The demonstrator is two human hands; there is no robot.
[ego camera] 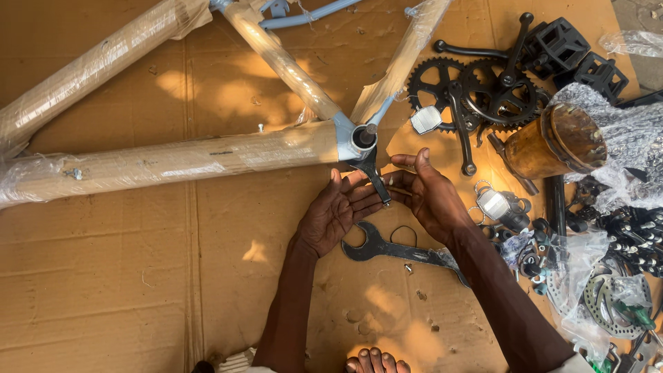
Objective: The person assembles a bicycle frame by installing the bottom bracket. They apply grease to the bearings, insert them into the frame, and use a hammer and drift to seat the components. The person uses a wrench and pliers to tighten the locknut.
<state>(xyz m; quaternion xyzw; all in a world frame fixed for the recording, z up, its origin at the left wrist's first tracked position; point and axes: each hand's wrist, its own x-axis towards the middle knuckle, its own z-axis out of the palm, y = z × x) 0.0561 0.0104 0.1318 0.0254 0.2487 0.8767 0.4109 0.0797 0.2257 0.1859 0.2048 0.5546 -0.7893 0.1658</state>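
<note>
A bicycle frame [166, 160] wrapped in brown paper and plastic film lies on cardboard, its light-blue bottom bracket shell [360, 138] bare at the centre. A black flat tool [375, 178] hangs from the shell. My left hand [338, 211] is palm up below the shell, fingers touching the tool's lower end. My right hand [427, 193] faces it from the right, fingers curled around a small thin part that I cannot make out. A large black spanner [387, 249] lies just below both hands, with a black ring [403, 235] beside it.
Black chainrings with cranks [476, 93] and pedals [559, 45] lie at upper right. A rusty brown tin [556, 141] lies on its side near plastic-bagged parts [621, 228]. A brake disc [611, 304] sits lower right. My toes [376, 360] show at the bottom edge.
</note>
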